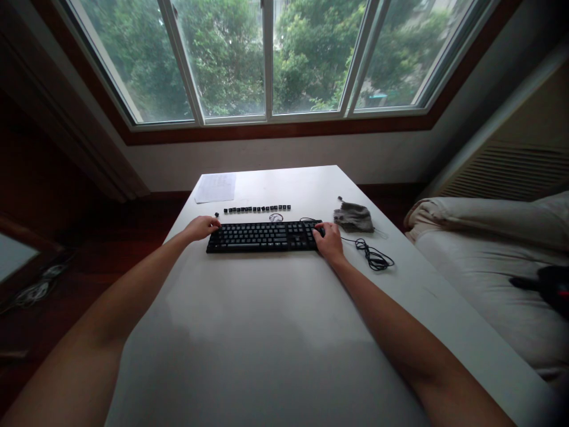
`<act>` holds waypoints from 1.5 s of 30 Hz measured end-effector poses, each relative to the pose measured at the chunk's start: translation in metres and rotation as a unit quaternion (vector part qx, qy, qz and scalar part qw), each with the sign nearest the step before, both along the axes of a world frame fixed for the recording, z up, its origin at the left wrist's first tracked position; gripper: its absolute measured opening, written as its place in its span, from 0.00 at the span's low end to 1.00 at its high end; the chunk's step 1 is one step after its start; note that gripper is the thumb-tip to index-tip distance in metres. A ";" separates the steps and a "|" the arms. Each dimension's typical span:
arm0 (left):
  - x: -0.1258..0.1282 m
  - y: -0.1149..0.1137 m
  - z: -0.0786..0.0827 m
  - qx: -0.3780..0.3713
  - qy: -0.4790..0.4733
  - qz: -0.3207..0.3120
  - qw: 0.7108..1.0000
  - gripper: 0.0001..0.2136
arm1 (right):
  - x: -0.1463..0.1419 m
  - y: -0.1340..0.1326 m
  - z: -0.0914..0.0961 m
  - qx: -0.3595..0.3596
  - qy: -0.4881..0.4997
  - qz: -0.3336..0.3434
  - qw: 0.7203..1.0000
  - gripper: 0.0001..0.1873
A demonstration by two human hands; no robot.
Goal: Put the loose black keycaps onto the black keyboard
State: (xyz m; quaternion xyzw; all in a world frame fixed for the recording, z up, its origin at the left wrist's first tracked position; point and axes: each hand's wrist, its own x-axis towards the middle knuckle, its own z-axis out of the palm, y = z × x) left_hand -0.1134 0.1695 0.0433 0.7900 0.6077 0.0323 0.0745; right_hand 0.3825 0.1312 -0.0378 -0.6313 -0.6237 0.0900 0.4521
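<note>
A black keyboard [263, 236] lies across the white table [267, 332]. My left hand [202, 228] grips its left end, fingers curled over the edge. My right hand [328, 239] holds the right end the same way. Just behind the keyboard runs a row of several loose black keycaps [256, 209], with one more keycap [216, 214] apart at the left. A small wire keycap puller [276, 217] lies between the row and the keyboard.
A grey cloth [354, 217] sits at the right back of the table, and the keyboard's black cable [372, 255] coils beside my right hand. A sheet of paper [216, 187] lies at the far left corner. A bed [493, 261] stands to the right, a window behind.
</note>
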 end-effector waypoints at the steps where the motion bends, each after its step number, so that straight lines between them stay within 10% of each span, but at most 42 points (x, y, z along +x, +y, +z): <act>1: -0.001 -0.001 0.000 0.006 0.000 0.005 1.000 0.14 | 0.000 0.000 0.000 0.000 0.000 0.000 1.000 0.13; 45: 0.025 -0.019 0.010 0.050 0.084 0.022 0.995 0.11 | 0.000 0.001 -0.001 0.001 -0.002 0.000 1.000 0.14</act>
